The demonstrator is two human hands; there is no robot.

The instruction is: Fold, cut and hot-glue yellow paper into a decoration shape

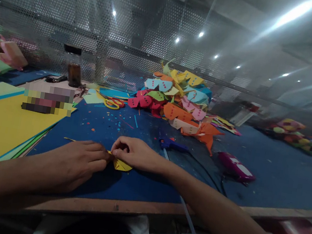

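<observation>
"Blue work surface [144,189] is supporting the work near its front edge. Where are your hands working?"

"Your left hand [80,163] and right hand [138,154] are meeting over a small folded yellow paper piece [122,165], which is lying on the surface directly in front of you. Your right thumb and index finger are coming together on its upper edge. Your left fingers are lying close together at its left side; whether they are clamping it cannot be told, since the thumb is hidden."

"How are you getting a clean result?"

"You are doing it well if your left fingers are bracing the paper flat while your right fingertips are aligning the edge. Press evenly; uneven pressure is likely to skew the layers or crush the point."

"What is lying beyond?"

"A blue glue gun [174,145] is resting ahead and to your right, its cable trailing toward you. Avoid sweeping your right forearm across it; if it is heating, its nozzle is presenting a burn risk. Farther out, yellow-handled scissors [111,105] are lying beside coloured scraps, and a pile of folded paper shapes [179,113] is standing before the perforated metal screen [130,58]."
</observation>
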